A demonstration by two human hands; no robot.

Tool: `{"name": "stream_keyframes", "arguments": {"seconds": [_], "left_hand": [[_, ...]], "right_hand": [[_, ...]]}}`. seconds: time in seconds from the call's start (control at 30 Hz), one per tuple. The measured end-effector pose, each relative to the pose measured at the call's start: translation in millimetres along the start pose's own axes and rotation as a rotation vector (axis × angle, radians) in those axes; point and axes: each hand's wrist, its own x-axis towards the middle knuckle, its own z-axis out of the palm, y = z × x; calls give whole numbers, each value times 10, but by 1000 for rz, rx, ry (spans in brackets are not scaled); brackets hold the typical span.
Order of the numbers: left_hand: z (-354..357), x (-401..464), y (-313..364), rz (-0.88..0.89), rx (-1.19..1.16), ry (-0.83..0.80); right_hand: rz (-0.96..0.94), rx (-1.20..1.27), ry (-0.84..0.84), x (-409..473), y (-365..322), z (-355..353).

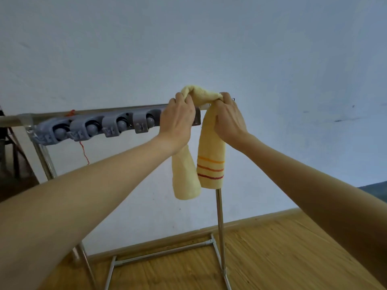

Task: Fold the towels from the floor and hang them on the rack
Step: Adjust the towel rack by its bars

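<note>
I have the pale yellow towel draped over the top bar of the rack, close to the bar's right end, bunched into a hump above the bar with two tails hanging down the near side. The right tail carries three stripes, yellow, orange and red, near its lower edge; the left tail is plain and hangs a little lower, partly behind my left wrist. My left hand grips the left side of the hump, fingers curled over the cloth at the bar. My right hand grips the right side, fingers closed round the gathered cloth where the striped tail starts to drop. The two hands sit near each other with the hump between them. Along the bar to the left of my left hand runs a grey strip of holders, four rounded clamps each with a ball inside, reaching toward the rack's left corner. A thin red thread dangles below that strip, and another bit of it shows on the bar near the left end. The rack's right upright drops from under the towel to a metal base frame on the wooden floor, which meets a pale wall at a wooden skirting.
</note>
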Motion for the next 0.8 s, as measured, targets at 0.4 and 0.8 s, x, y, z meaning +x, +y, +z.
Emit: {"name": "stream_keyframes", "arguments": {"seconds": [0.4,0.8], "left_hand": [[590,-394,59,26,-184,-35],[1015,-815,-104,180,-399,146]], "right_hand": [[-63,-5,-109,-374,203,446],[-137,234,94,-755,218,682]]}}
